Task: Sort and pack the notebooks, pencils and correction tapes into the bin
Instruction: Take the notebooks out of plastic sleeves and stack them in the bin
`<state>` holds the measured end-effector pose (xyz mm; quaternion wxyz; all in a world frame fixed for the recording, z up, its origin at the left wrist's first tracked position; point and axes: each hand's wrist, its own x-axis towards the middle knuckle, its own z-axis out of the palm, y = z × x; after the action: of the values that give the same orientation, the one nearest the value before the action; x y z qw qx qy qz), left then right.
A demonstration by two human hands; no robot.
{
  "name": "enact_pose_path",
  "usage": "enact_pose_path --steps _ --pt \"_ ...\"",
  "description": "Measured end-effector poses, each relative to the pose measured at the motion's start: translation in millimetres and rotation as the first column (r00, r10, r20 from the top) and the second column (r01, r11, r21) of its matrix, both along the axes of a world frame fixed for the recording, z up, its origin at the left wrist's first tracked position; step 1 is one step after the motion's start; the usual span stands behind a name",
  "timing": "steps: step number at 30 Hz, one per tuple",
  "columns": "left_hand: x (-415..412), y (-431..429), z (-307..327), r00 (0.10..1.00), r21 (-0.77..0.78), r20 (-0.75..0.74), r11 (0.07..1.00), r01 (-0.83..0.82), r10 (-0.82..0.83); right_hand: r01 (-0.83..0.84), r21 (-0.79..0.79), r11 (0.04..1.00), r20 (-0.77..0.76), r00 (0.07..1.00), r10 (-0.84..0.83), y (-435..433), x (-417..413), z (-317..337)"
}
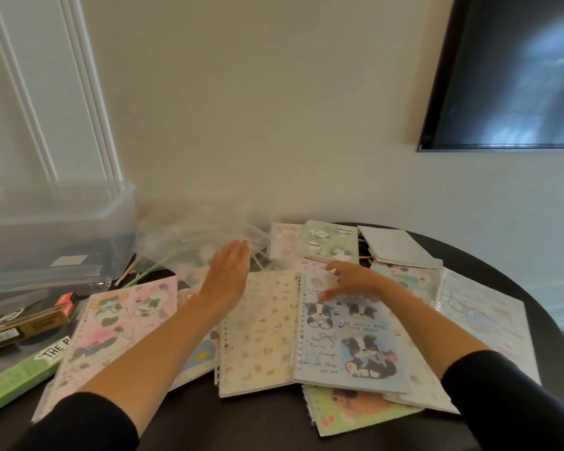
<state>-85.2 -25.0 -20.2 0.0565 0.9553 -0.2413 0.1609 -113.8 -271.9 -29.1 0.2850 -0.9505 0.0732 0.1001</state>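
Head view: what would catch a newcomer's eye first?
A spread of pastel notebooks covers the dark round table. The right hand rests spread on the blue dog notebook; the left hand hovers open by crumpled plastic. A clear bin stands far left.

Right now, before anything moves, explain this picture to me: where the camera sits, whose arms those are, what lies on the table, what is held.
There is no machine here. One camera, worn on a person's head, looks forward and down, so both arms in black sleeves are that person's own. The left hand is flat and open over the pile, near a heap of clear plastic bags. The right hand spreads its fingers at the top of the blue dog notebook; neither hand grips anything. On the dark round table lie many overlapping notebooks, among them a pink notebook, a cream notebook and a panda notebook. A few pencils lie by the clear bin at the left, with a green box nearer the camera.
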Motion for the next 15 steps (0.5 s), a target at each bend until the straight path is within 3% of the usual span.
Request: enact_pose_path --steps 7,9,13,15 --pt "-3.0 -8.5 0.2 1.0 -0.023 -0.015 1.0 -0.013 0.012 -0.035 -0.157 0.987 0.061 0.997 0.045 7.0 14.0 8.2" --pt "-3.0 -11.0 2.6 1.0 -0.044 -0.012 0.999 -0.008 0.008 -0.081 -0.133 0.988 0.075 0.993 0.091 6.0 12.4 19.6" --pt "-1.2 -11.2 6.8 0.999 -0.08 -0.022 0.996 0.032 -0.034 -0.147 0.158 0.976 0.11 0.985 0.13 -0.4 1.3 43.1" --pt "1.0 -9.4 9.6 0.998 -0.054 -0.058 0.998 0.02 -0.023 -0.14 0.367 0.92 0.119 0.988 0.103 -6.9 -4.7 49.0"
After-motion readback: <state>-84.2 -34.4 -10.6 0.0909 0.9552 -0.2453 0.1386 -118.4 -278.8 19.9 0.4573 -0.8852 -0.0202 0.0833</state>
